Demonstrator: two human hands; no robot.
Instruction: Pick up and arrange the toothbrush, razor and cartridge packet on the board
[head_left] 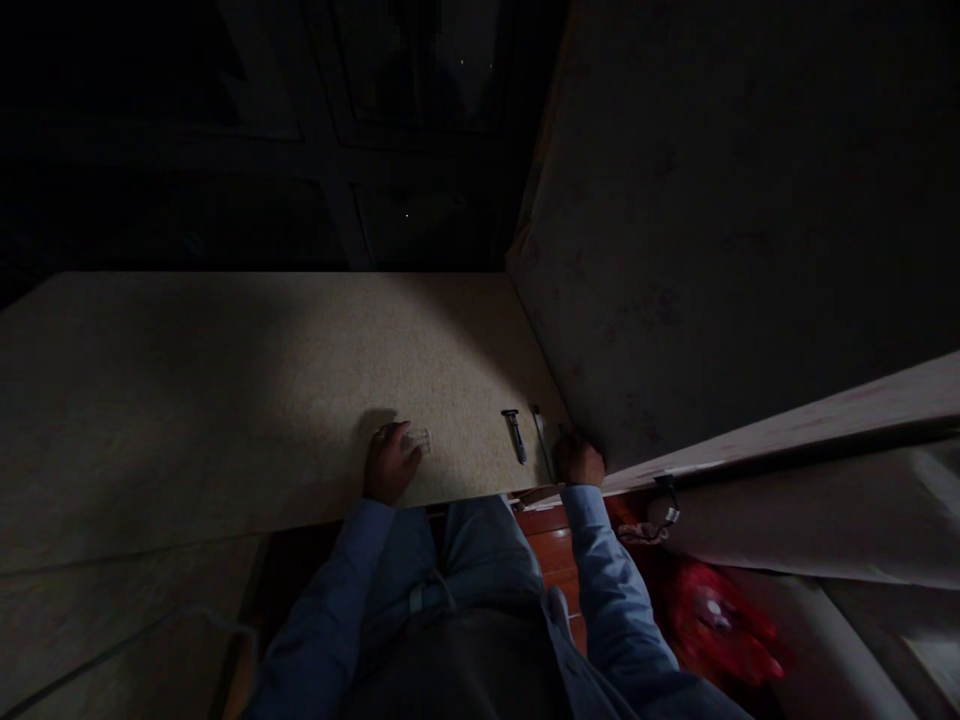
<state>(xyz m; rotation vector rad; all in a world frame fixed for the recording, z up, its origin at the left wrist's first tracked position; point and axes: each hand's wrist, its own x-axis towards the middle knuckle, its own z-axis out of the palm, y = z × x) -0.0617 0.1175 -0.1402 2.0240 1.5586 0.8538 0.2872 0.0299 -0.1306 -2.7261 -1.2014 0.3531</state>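
Observation:
My left hand [391, 464] rests near the front edge of the table, its fingers curled around a small clear cup-like piece [418, 440] that looks like glass or plastic. To the right, a razor [515, 436] with a dark head and handle lies on the tabletop. Beside it is a thin, long stick-like item [542, 440], too dark to name. My right hand [580, 462] is closed at the table's right end, just right of that thin item and against the wall. Its fingertips are in shadow, so anything inside them is hidden.
The pale speckled table [300, 400] runs left and back to a dark window [420, 200]. A patterned wall [675, 300] borders its right side. Low on the right are a red plastic bag [720, 620] and a cable [664, 515]. Another cord [150, 630] crosses at lower left.

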